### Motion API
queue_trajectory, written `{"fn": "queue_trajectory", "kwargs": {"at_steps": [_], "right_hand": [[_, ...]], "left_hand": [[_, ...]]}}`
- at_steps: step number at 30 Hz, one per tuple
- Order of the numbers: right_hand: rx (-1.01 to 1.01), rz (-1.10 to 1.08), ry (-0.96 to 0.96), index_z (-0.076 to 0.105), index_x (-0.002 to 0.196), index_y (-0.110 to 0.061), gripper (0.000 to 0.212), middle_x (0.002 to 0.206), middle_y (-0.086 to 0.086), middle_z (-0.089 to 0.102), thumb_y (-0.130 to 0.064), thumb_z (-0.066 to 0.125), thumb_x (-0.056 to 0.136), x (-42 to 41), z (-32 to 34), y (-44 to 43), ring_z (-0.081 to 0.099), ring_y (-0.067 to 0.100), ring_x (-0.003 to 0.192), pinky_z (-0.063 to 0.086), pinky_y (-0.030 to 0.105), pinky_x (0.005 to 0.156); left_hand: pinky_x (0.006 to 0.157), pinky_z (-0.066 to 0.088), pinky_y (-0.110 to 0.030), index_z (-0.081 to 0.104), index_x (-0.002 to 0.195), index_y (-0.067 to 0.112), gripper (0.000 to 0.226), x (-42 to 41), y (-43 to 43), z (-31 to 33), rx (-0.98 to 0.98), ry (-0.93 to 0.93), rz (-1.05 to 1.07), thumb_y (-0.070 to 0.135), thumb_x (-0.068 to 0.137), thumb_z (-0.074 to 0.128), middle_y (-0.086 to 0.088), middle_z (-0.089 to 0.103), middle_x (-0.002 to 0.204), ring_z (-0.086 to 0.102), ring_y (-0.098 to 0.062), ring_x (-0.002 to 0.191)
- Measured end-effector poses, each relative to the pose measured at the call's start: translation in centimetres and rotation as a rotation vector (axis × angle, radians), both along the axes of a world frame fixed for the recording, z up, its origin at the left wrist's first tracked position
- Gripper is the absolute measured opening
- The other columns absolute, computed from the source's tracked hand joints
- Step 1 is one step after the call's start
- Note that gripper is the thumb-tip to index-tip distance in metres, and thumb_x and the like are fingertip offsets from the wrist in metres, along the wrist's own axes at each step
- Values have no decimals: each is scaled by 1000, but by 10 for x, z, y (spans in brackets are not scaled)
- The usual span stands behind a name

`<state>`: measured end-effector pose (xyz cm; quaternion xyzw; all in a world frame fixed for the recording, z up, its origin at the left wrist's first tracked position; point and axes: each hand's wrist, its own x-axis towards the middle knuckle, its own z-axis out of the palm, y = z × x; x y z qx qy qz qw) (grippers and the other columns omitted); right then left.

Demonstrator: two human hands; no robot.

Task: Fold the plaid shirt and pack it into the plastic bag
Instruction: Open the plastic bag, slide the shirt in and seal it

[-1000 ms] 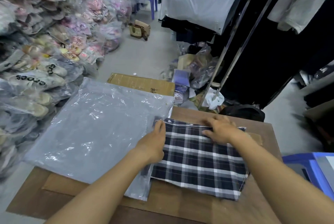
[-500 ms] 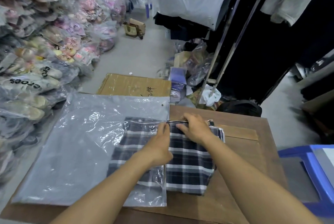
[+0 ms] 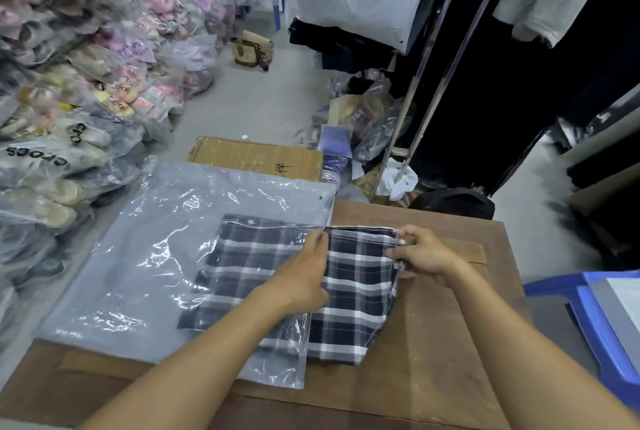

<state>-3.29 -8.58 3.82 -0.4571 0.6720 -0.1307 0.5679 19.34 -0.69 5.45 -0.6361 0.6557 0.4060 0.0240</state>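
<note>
A folded navy-and-white plaid shirt (image 3: 356,294) lies on the brown wooden table (image 3: 433,343), about half of it slid into a large clear plastic bag (image 3: 145,263) whose mouth faces right. My left hand (image 3: 304,273) rests at the bag's mouth, holding the upper plastic edge over the shirt. At the shirt's far right corner, my right hand (image 3: 420,253) pinches the fabric edge. The shirt's left half shows through the plastic.
A flat cardboard box (image 3: 256,157) sits beyond the bag. Bagged shoes (image 3: 69,124) pile up on the left. A metal clothes rack (image 3: 426,90) with dark garments stands behind the table. Blue plastic crates (image 3: 595,318) stand at the right.
The shirt has slid left, from fully outside the bag to about halfway in. My right hand has shifted back to the shirt's right edge; my left hand stays at the bag mouth.
</note>
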Motion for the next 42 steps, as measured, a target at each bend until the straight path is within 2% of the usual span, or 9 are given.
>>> {"fn": "queue_trajectory", "kwargs": {"at_steps": [4, 9, 14, 19, 23, 26, 30, 37, 42], "right_hand": [[-13, -76, -177, 57, 101, -12, 24, 79, 4, 64, 2, 70, 88, 52, -9, 5, 63, 7, 50, 60, 30, 48], [18, -137, -395, 66, 106, -7, 16, 60, 0, 65, 1, 55, 99, 108, -15, 16, 63, 7, 46, 50, 20, 42], [258, -254, -682, 69, 92, -7, 32, 67, 6, 69, 4, 41, 102, 119, -20, 20, 66, 16, 60, 55, 24, 53], [104, -241, -406, 67, 106, -6, 16, 86, 7, 71, -14, 53, 102, 93, -10, 2, 70, 14, 62, 57, 24, 52], [-84, -354, -146, 64, 99, -13, 28, 87, 1, 67, -40, 62, 96, 74, -15, -14, 66, 13, 65, 47, 22, 50], [-93, -277, -159, 66, 84, -18, 26, 77, -4, 66, -39, 61, 97, 74, -20, -16, 60, 11, 68, 44, 23, 57], [-101, -394, -291, 66, 82, -16, 21, 76, 2, 67, -21, 58, 101, 76, -25, -24, 60, 13, 66, 51, 22, 63], [-90, -426, -314, 61, 81, -16, 23, 66, 0, 55, -28, 57, 101, 81, -35, -45, 54, 13, 57, 49, 23, 57], [-79, -452, -309, 53, 71, -19, 30, 63, -1, 54, -28, 64, 97, 83, -42, -57, 51, 10, 52, 48, 23, 58]], "left_hand": [[76, 51, -35, -10, 156, 17, 100, -7, 5, 3, -19, 17, -36, 5, 84, 58, 22, -24, 157, 55, -27, 111], [96, 49, -47, -6, 156, 17, 99, -7, 9, 4, -72, 28, -77, 13, 79, 56, 20, -20, 157, 46, -33, 128], [90, 52, -49, -5, 156, 20, 98, 2, 8, 3, -98, 51, -86, 14, 79, 56, 18, -16, 157, 56, -32, 115], [92, 51, -45, -3, 155, 21, 98, 2, 9, 4, -117, 75, -93, 16, 79, 58, 18, -11, 157, 54, -28, 118], [98, 48, -43, 0, 155, 16, 94, -9, 9, 3, -111, 95, -167, 20, 81, 58, 14, -7, 156, 51, -27, 124], [108, 40, -40, 9, 156, 14, 81, -17, 0, 6, -74, 96, -214, 29, 91, 55, 3, 7, 159, 42, -27, 135], [99, 47, -42, 58, 129, 19, 37, -13, -38, 11, -238, 78, -75, 25, 94, 47, -9, 62, 131, 55, -28, 123], [97, 45, -45, 61, 125, 13, 33, -15, -134, -3, -466, -47, -15, 13, 96, 44, -12, 62, 127, 51, -34, 120], [98, 46, -43, 64, 123, 15, 32, -22, -174, -30, -300, -82, -101, 17, 97, 46, -16, 64, 126, 55, -37, 120]]}}
